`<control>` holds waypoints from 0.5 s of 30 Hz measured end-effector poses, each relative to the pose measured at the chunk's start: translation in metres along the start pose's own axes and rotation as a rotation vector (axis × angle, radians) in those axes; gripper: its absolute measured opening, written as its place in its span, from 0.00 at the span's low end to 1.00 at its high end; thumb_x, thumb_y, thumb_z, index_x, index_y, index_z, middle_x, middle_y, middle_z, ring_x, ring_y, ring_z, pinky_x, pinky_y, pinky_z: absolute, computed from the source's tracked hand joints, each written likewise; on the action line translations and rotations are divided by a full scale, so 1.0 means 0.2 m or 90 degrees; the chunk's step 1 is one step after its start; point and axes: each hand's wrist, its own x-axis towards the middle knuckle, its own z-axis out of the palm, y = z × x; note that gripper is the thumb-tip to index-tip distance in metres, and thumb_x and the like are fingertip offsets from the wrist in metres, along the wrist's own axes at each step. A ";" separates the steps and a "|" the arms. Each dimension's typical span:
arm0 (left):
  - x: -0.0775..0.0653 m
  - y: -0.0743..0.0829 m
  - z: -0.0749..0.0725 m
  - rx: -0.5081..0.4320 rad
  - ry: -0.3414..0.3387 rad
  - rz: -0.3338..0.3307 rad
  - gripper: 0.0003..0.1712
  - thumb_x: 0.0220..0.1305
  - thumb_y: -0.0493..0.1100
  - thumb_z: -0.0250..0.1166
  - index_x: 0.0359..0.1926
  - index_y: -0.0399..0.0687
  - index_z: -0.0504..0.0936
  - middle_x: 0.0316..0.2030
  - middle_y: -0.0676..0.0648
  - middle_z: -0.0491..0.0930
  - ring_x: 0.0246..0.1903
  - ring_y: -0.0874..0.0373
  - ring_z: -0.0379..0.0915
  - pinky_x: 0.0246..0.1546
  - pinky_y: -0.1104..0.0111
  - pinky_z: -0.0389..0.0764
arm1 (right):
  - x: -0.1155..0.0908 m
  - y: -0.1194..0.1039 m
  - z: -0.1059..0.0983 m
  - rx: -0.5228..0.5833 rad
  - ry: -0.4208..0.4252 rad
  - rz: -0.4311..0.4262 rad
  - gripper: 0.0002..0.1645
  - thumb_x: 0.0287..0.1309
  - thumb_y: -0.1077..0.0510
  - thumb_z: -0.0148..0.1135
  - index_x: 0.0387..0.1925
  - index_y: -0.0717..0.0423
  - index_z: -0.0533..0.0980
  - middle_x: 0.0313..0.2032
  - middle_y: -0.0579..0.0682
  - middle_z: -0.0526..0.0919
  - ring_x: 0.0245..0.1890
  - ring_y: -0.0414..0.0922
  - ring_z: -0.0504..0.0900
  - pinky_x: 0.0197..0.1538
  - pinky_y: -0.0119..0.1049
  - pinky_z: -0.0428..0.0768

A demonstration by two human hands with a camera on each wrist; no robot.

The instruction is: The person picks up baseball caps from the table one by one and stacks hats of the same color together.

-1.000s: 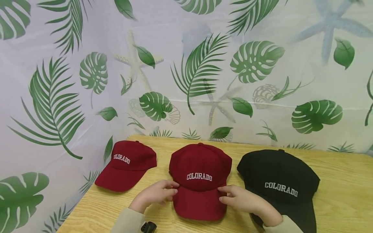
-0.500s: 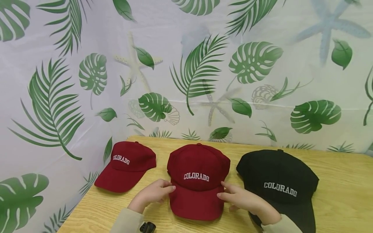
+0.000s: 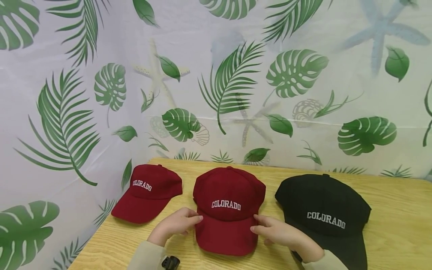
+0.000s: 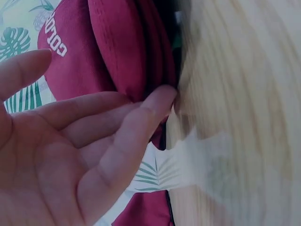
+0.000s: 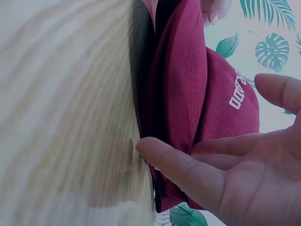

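A dark red cap (image 3: 227, 237) lettered COLORADO sits in the middle of the table, its brim toward me. At the brim's left side, my left hand (image 3: 176, 225) touches with its fingertips. My right hand (image 3: 279, 233) does the same on the right side. In the left wrist view, several layered brim edges show under the top brim (image 4: 115, 42), and the left hand (image 4: 70, 155) lies with extended fingers against them. Similarly, the right hand (image 5: 254, 174) has its fingers extended along the cap's side (image 5: 186, 89), near the tabletop. Neither hand curls round the cap.
A second red cap (image 3: 148, 195) lies to the left, turned slightly outward. On the right, close to my right forearm, is a black cap (image 3: 324, 204). The wooden table (image 3: 111, 243) meets a leaf-patterned cloth backdrop (image 3: 209, 146) behind and at left.
The middle red cap has shifted slightly left. My right hand has moved its fingers a little along the brim's side; the left hand stays at its side.
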 end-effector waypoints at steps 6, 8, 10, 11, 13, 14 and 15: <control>-0.01 -0.02 -0.05 -0.001 0.021 0.008 0.20 0.53 0.48 0.49 0.33 0.32 0.72 0.29 0.42 0.72 0.29 0.54 0.67 0.24 0.62 0.69 | 0.00 0.00 0.00 -0.003 -0.003 -0.003 0.41 0.49 0.48 0.47 0.52 0.75 0.45 0.53 0.67 0.47 0.51 0.54 0.52 0.38 0.45 0.67; -0.03 -0.02 -0.08 0.006 0.039 0.005 0.23 0.53 0.50 0.49 0.37 0.30 0.70 0.32 0.40 0.71 0.31 0.52 0.67 0.25 0.61 0.69 | 0.00 0.00 0.00 -0.003 -0.005 -0.004 0.41 0.49 0.48 0.47 0.52 0.75 0.44 0.53 0.67 0.47 0.51 0.55 0.52 0.37 0.45 0.67; -0.05 -0.03 -0.11 0.026 0.075 0.005 0.27 0.52 0.51 0.50 0.43 0.31 0.67 0.38 0.40 0.69 0.35 0.50 0.67 0.28 0.60 0.69 | 0.01 0.00 0.00 -0.004 -0.005 -0.002 0.41 0.49 0.48 0.46 0.52 0.75 0.45 0.53 0.67 0.47 0.51 0.55 0.52 0.37 0.45 0.67; -0.06 -0.03 -0.13 0.043 0.099 0.004 0.28 0.52 0.51 0.50 0.44 0.30 0.66 0.40 0.40 0.69 0.36 0.50 0.66 0.30 0.60 0.69 | 0.01 0.00 0.00 -0.005 -0.005 -0.002 0.41 0.49 0.48 0.46 0.52 0.75 0.45 0.53 0.67 0.47 0.51 0.55 0.52 0.37 0.45 0.67; -0.08 -0.04 -0.18 0.077 0.158 0.000 0.28 0.50 0.51 0.52 0.44 0.31 0.67 0.40 0.41 0.69 0.38 0.50 0.65 0.32 0.61 0.68 | 0.01 0.00 0.00 -0.008 -0.005 0.000 0.41 0.49 0.48 0.46 0.52 0.75 0.45 0.53 0.67 0.47 0.51 0.56 0.52 0.37 0.45 0.67; -0.09 -0.05 -0.20 0.090 0.189 -0.003 0.27 0.50 0.50 0.53 0.44 0.31 0.67 0.39 0.41 0.69 0.38 0.50 0.65 0.32 0.61 0.68 | 0.01 0.00 0.00 -0.009 -0.006 0.001 0.41 0.49 0.49 0.46 0.52 0.75 0.45 0.53 0.67 0.47 0.51 0.56 0.52 0.37 0.45 0.67; -0.10 -0.06 -0.22 0.105 0.220 -0.008 0.27 0.49 0.50 0.54 0.43 0.31 0.67 0.39 0.41 0.69 0.38 0.50 0.65 0.33 0.61 0.67 | 0.01 0.00 0.00 -0.010 -0.006 0.002 0.40 0.49 0.48 0.46 0.52 0.75 0.45 0.53 0.67 0.47 0.51 0.55 0.52 0.36 0.45 0.67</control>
